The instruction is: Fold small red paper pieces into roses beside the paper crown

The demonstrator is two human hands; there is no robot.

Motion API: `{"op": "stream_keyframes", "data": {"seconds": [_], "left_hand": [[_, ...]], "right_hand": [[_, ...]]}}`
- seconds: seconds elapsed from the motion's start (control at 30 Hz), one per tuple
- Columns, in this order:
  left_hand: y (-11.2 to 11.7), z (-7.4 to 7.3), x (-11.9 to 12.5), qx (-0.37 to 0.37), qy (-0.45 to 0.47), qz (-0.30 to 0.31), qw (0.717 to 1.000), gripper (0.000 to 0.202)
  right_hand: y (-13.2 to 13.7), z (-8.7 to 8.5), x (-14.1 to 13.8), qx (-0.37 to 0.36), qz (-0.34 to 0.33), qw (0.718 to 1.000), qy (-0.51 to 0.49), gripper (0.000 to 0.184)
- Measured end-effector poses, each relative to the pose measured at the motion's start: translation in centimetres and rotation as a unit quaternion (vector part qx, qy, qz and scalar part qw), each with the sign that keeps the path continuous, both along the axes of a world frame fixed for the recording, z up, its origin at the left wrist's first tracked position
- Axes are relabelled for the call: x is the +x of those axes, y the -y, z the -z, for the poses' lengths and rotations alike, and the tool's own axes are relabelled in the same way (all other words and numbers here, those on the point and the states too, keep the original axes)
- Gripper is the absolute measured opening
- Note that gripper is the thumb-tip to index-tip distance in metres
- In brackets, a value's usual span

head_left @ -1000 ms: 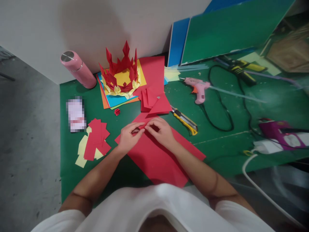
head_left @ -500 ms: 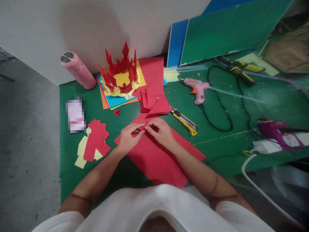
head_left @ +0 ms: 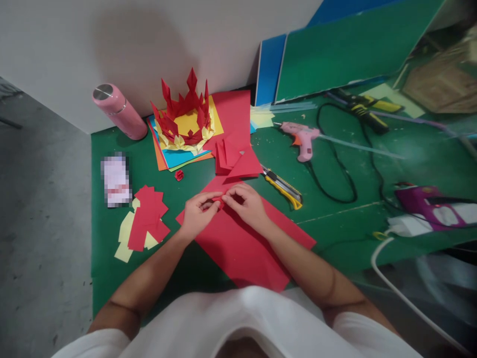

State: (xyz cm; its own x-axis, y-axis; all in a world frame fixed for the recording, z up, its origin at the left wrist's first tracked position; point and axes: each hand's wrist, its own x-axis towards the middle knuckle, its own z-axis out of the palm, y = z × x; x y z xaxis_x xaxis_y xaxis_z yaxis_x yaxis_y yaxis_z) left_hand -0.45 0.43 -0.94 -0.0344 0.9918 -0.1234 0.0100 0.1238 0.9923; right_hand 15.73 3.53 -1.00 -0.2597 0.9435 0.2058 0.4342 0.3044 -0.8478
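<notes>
Since a second ago, your left hand [head_left: 197, 215] and right hand [head_left: 246, 205] stay pinching the small folded red paper piece [head_left: 218, 201] mid-frame; no readable writing.

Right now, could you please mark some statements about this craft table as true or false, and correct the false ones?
1. Both hands pinch a small red paper piece. True: the left hand and the right hand meet on it above the large red sheet.
2. The pink bottle stands upright. False: it leans tilted against the wall.
3. The utility knife lies to the right of the hands. True.
4. The pink glue gun is in the right hand. False: it lies on the green mat, apart from the hands.
5. The paper crown is blue. False: it is red and yellow.
</notes>
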Motion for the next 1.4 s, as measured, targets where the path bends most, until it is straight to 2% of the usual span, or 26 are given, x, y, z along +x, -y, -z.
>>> {"op": "stream_keyframes", "data": {"seconds": [0.2,0.4,0.57,0.7,0.83,0.93,1.1,1.4], "left_hand": [[0.0,-0.6,0.3,0.013,-0.03,-0.02,0.999,0.021],[0.0,-0.7,0.4,0.027,-0.054,-0.033,0.998,0.016],[0.0,-0.9,0.4,-0.022,0.0,-0.057,0.998,0.021],[-0.2,-1.1,0.4,-0.06,0.054,-0.093,0.992,0.026],[-0.2,-1.2,0.3,-0.073,0.078,-0.113,0.988,0.029],[-0.1,-1.2,0.3,-0.075,0.077,-0.107,0.988,0.03],[0.0,-1.3,0.4,-0.072,0.073,-0.084,0.991,0.029],[0.2,-1.0,0.3,-0.047,0.058,-0.059,0.995,0.026]], "right_hand": [[0.3,0.0,-0.2,0.009,0.016,1.0,0.004,0.025],[0.4,-0.3,-0.4,-0.022,0.014,1.0,-0.004,0.025],[0.4,-0.4,-0.4,-0.051,0.006,0.998,-0.02,0.025],[0.5,-0.5,-0.3,-0.08,0.016,0.993,-0.08,0.021],[0.4,-0.4,-0.2,-0.044,-0.021,0.998,-0.045,0.026],[0.3,-0.4,-0.2,-0.019,-0.05,0.999,0.007,0.031],[0.5,-0.8,-0.2,-0.057,-0.07,0.996,-0.021,0.039],[0.7,-0.8,-0.2,-0.082,-0.07,0.994,-0.036,0.043]]}}
